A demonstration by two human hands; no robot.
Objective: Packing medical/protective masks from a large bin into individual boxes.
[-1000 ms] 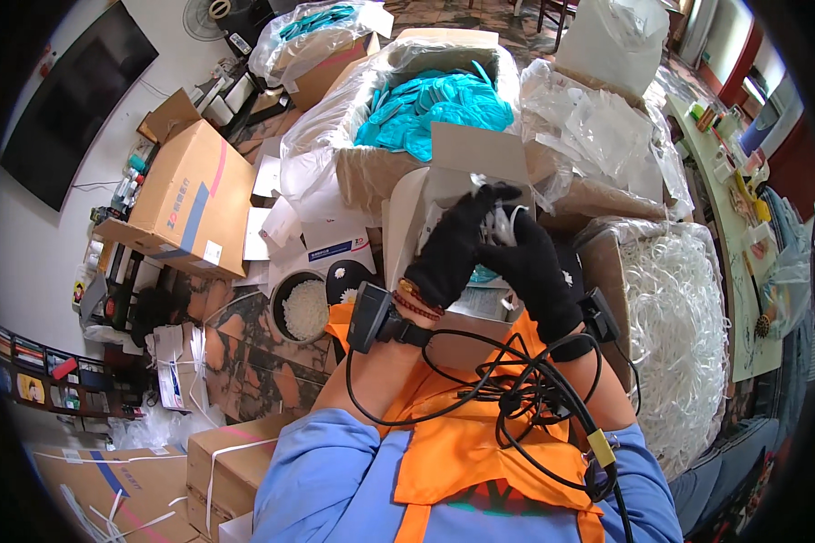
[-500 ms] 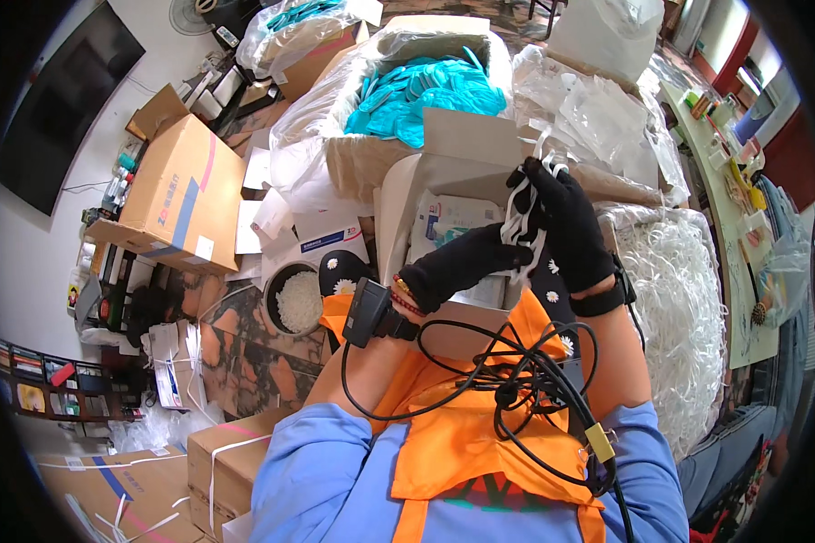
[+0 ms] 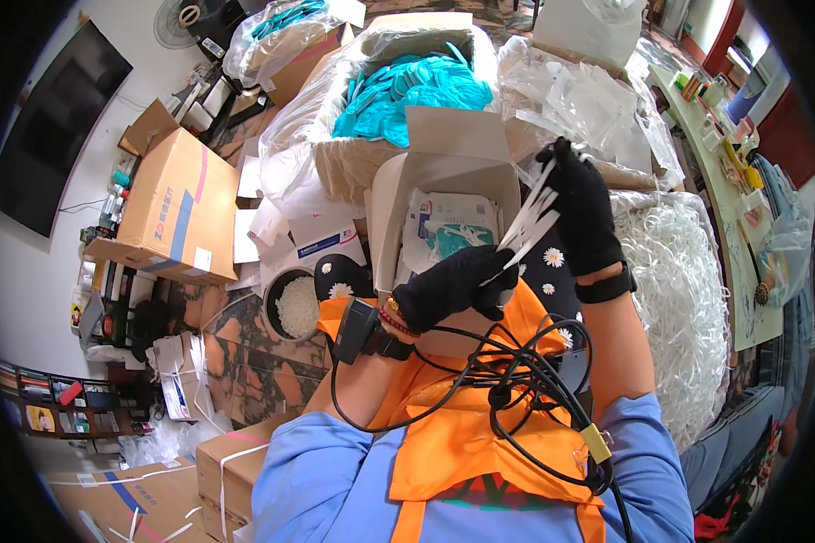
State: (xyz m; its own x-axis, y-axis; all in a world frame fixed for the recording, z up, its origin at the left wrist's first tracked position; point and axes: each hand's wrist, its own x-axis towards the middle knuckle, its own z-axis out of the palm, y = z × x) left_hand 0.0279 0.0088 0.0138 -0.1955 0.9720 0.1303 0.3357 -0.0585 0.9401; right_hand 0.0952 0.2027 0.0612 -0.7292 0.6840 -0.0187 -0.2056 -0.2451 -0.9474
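Right hand (image 3: 584, 213) higher, packet (image 3: 457, 213) lettering unclear

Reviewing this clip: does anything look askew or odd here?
Yes, the black cable. It lies in loose, tangled loops over the orange apron, below the white strips held between left hand and right hand. It looks untidy and might snag.
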